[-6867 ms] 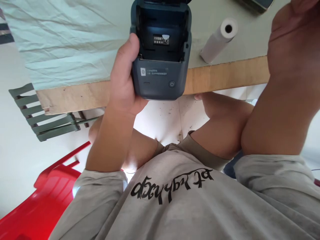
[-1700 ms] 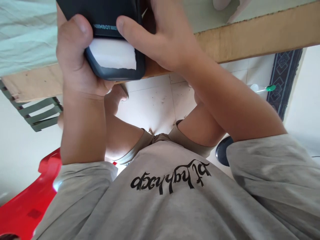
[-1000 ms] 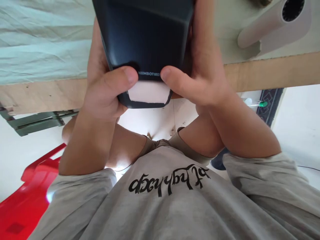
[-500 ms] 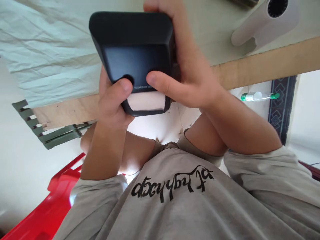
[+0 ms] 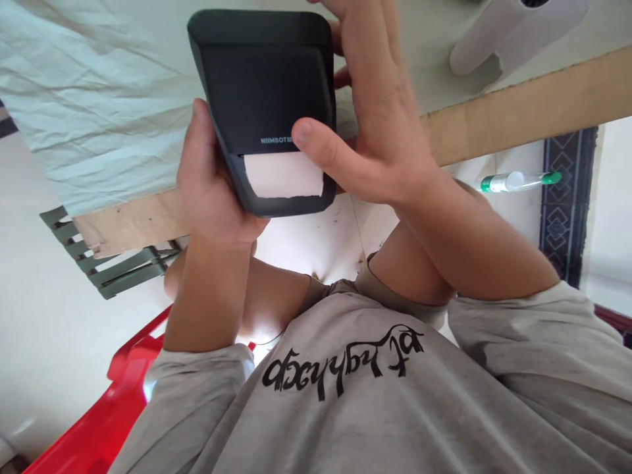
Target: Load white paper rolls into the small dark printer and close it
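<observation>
We held the dark label printer up in front of the chest, above the near edge of the table, its lid down and a strip of white paper showing at the slot below the lettering. Our left hand was clamped round the printer's lower left side from beneath, while our right hand lay along its right edge, fingers stretched (not curled) and the thumb pressing on the lid just beside the paper. A white paper roll lay on the table's pale cloth, well apart to the right.
</observation>
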Tool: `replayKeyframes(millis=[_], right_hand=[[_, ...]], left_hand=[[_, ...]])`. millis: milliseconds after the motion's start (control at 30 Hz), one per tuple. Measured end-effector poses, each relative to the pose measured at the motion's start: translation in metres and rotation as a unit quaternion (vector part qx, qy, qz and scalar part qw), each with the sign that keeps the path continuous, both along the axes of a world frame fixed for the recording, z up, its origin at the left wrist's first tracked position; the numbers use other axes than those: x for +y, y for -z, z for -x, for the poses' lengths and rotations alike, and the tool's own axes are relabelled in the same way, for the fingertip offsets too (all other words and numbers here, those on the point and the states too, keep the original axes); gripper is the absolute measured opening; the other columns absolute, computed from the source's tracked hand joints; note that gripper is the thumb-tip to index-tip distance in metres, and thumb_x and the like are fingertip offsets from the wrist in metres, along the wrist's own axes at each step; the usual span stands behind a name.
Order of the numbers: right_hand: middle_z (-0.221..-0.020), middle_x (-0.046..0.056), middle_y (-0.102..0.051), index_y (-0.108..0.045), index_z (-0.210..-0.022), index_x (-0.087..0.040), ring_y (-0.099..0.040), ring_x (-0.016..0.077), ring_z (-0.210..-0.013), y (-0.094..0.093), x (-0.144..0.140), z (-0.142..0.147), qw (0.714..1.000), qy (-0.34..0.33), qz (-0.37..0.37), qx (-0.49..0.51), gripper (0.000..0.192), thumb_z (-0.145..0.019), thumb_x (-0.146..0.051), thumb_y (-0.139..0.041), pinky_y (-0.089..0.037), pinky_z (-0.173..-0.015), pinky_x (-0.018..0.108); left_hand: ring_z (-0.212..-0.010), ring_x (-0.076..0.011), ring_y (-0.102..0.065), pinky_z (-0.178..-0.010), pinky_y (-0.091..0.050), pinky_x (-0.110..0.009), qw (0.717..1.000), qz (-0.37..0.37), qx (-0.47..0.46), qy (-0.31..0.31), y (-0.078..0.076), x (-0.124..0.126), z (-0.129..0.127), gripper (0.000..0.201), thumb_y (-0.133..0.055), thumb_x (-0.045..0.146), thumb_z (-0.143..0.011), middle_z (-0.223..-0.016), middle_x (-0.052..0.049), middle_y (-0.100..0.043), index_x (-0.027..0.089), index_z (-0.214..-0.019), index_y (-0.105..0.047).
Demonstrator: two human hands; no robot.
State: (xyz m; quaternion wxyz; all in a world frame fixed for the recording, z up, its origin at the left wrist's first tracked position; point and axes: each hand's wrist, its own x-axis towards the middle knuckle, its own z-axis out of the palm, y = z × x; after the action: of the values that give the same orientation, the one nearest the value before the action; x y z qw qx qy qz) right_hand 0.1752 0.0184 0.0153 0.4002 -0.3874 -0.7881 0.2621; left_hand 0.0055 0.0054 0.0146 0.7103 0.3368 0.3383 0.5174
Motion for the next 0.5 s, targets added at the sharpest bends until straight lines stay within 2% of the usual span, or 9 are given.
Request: replayKeyframes(millis=[67,200,267,367,433,500], right_hand=[[-0.143,0.007,-0.039,-0.033,-0.137,0.001,-0.039,0.0069,-0.137,0.002,0.001,0.0,1.0,-0.024,-0.009,-0.012,0.074,-0.089,-0.055,-0.03,-0.034,-0.124,0.017],[-0.14,0.006,-0.041,-0.035,-0.133,-0.004,-0.04,0.0091,-0.137,0.002,0.0,0.001,0.999,-0.046,-0.007,0.021,0.065,-0.088,-0.051,-0.033,-0.05,-0.1,0.011],[-0.14,0.007,-0.041,-0.035,-0.134,-0.006,-0.039,0.0099,-0.139,-0.002,-0.002,0.001,0.998,-0.046,0.024,0.02,0.061,-0.088,-0.047,-0.035,-0.052,-0.091,0.008],[-0.135,0.005,-0.045,-0.034,-0.136,-0.01,-0.048,0.0089,-0.13,-0.007,-0.004,0.001,0.997,-0.039,0.073,-0.012,0.06,-0.087,-0.045,-0.037,-0.053,-0.084,0.007],[-0.137,0.005,-0.044,-0.035,-0.136,-0.01,-0.052,0.0078,-0.125,-0.008,-0.004,0.001,0.997,-0.044,0.062,-0.003,0.063,-0.086,-0.049,-0.037,-0.052,-0.082,0.007],[-0.142,0.006,-0.039,-0.034,-0.136,-0.009,-0.049,0.0084,-0.129,-0.007,-0.003,0.001,0.997,-0.055,0.056,0.004,0.063,-0.087,-0.049,-0.035,-0.052,-0.085,0.006]], left_hand=[[-0.137,-0.0235,-0.047,-0.124,-0.031,-0.049,1.0,0.014,-0.009,0.017,-0.001,0.002,0.001,0.062,-0.006,0.037,-0.099,-0.124,-0.011,-0.061,0.01,-0.106,-0.061],[-0.14,-0.0206,-0.043,-0.125,-0.032,-0.044,0.999,0.027,0.019,0.014,-0.004,0.0,0.0,0.061,-0.007,0.038,-0.099,-0.123,-0.004,-0.064,0.015,-0.108,-0.063],[-0.139,-0.0209,-0.044,-0.125,-0.032,-0.042,0.999,0.037,0.035,0.002,-0.006,-0.002,-0.002,0.061,-0.009,0.04,-0.099,-0.121,-0.002,-0.066,0.016,-0.108,-0.064],[-0.137,-0.0209,-0.046,-0.126,-0.029,-0.044,0.997,0.037,0.049,-0.036,-0.005,-0.004,-0.002,0.054,-0.017,0.04,-0.099,-0.111,-0.002,-0.068,0.016,-0.103,-0.065],[-0.135,-0.0209,-0.047,-0.126,-0.026,-0.043,0.997,0.034,0.048,-0.059,-0.003,-0.004,-0.001,0.045,-0.025,0.036,-0.098,-0.101,-0.003,-0.069,0.017,-0.094,-0.065],[-0.135,-0.0222,-0.046,-0.126,-0.027,-0.041,0.994,0.055,0.052,-0.077,0.0,-0.003,0.0,0.039,-0.03,0.034,-0.096,-0.097,-0.004,-0.069,0.018,-0.087,-0.065]])
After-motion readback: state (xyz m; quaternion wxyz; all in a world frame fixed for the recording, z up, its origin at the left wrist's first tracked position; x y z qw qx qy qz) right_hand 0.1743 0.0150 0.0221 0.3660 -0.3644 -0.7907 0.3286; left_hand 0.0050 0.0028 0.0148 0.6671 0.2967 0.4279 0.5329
